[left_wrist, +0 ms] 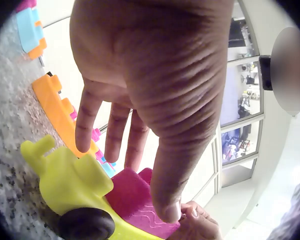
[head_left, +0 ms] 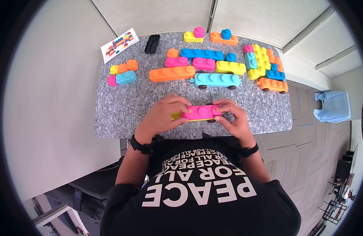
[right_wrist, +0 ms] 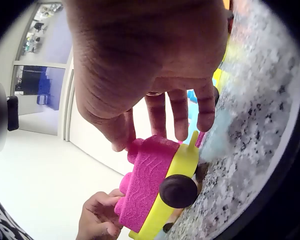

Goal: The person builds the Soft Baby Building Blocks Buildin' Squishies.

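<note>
A pink block (head_left: 202,112) sits on top of a yellow wheeled base (head_left: 176,115), near the table's front edge. My left hand (head_left: 164,115) pinches the block's left end between thumb and fingers; my right hand (head_left: 233,117) pinches its right end. In the left wrist view the thumb of my left hand (left_wrist: 150,75) lies against the pink block (left_wrist: 142,205), and the yellow base (left_wrist: 72,175) shows a hook and a dark wheel. The right wrist view shows my right hand (right_wrist: 150,65) over the pink block (right_wrist: 150,180) on the yellow base (right_wrist: 182,162).
Behind the hands are an orange bar (head_left: 172,73), a light blue wheeled base (head_left: 216,80) and several blocks. A block cluster (head_left: 261,61) and an orange wheeled base (head_left: 272,85) stand right. A picture card (head_left: 119,45) and a black object (head_left: 152,44) lie back left.
</note>
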A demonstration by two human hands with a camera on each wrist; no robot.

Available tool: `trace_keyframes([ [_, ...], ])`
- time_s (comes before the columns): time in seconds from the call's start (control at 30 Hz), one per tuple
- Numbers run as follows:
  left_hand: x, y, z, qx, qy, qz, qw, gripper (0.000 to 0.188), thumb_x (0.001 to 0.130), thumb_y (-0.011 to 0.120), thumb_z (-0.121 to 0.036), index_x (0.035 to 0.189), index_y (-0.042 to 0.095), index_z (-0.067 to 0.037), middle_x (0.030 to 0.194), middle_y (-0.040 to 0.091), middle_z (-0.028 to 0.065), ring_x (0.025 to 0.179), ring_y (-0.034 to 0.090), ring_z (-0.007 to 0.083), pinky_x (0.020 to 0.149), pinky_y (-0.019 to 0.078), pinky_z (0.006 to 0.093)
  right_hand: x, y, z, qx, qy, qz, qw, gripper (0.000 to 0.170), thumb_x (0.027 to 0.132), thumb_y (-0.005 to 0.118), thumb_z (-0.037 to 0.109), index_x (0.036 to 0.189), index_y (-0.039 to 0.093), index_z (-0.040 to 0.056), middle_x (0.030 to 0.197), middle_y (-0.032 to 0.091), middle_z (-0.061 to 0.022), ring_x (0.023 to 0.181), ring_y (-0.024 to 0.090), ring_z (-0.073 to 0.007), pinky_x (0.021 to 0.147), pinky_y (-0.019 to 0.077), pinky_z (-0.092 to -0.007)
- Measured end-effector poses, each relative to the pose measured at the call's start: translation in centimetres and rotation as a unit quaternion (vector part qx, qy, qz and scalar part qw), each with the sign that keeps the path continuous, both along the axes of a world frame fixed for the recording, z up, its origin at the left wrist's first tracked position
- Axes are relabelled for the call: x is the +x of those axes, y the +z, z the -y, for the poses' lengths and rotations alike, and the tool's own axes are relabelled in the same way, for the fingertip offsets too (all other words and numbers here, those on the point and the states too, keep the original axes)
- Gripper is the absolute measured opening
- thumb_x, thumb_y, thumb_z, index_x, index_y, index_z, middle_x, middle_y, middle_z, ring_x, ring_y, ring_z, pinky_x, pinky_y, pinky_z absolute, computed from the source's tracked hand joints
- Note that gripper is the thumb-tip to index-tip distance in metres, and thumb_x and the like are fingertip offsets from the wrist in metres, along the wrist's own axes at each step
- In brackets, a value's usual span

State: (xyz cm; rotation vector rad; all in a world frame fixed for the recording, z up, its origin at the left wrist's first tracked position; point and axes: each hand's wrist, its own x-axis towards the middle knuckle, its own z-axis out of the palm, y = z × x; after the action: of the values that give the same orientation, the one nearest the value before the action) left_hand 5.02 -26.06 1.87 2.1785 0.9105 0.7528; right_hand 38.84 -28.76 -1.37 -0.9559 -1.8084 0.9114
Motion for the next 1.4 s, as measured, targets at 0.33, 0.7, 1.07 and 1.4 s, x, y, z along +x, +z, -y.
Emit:
trace_keyframes([
  [0.33, -3.8, 2.1, -1.0, 0.081, 0.166, -0.041, 0.982, 0.054, 0.092, 0.092, -0.014, 0.143, 0.074, -0.010, 0.143, 0.077, 0.0133, 0.137, 0.073, 0.0356, 0.118, 0.0567, 0.0456, -0.2, -0.5, 0.3, -0.029, -0.050, -0.006, 0.998, 0.049, 0.095, 0.093, 0.015, 0.140, 0.075, 0.0071, 0.136, 0.082, -0.0089, 0.126, 0.076, -0.0253, 0.100, 0.0567, -0.0382],
  [0.7, -23.7, -3.2, -8.2, 0.052, 0.439, -0.188, 0.877, 0.055, 0.088, 0.084, 0.008, 0.140, 0.076, -0.007, 0.138, 0.077, 0.0185, 0.123, 0.076, 0.0374, 0.109, 0.0604, 0.0451, 0.0, 1.0, 0.2, -0.022, -0.047, -0.002, 0.999, 0.040, 0.098, 0.089, 0.014, 0.136, 0.079, 0.0054, 0.134, 0.082, -0.0109, 0.121, 0.075, -0.0252, 0.097, 0.0564, -0.0381],
  [1.07, -23.9, -1.2, -6.7, 0.011, 0.475, -0.130, 0.870, 0.039, 0.086, 0.092, 0.004, 0.119, 0.074, -0.004, 0.129, 0.081, 0.0127, 0.114, 0.081, 0.0295, 0.092, 0.0660, 0.0420, -0.3, 1.6, 0.1, -0.016, -0.042, 0.010, 0.999, 0.041, 0.097, 0.089, 0.013, 0.136, 0.079, 0.0052, 0.131, 0.081, -0.0126, 0.117, 0.075, -0.0266, 0.096, 0.0563, -0.0382],
  [1.4, -6.3, 6.1, 0.8, -0.081, 0.124, 0.013, 0.989, 0.046, 0.088, 0.093, 0.000, 0.131, 0.078, -0.005, 0.128, 0.078, 0.0093, 0.119, 0.079, 0.0246, 0.103, 0.0670, 0.0400, -0.8, 1.8, -0.3, -0.021, -0.024, 0.025, 0.999, 0.042, 0.097, 0.089, 0.011, 0.137, 0.079, 0.0041, 0.131, 0.081, -0.0157, 0.123, 0.076, -0.0325, 0.107, 0.0576, -0.0429],
])
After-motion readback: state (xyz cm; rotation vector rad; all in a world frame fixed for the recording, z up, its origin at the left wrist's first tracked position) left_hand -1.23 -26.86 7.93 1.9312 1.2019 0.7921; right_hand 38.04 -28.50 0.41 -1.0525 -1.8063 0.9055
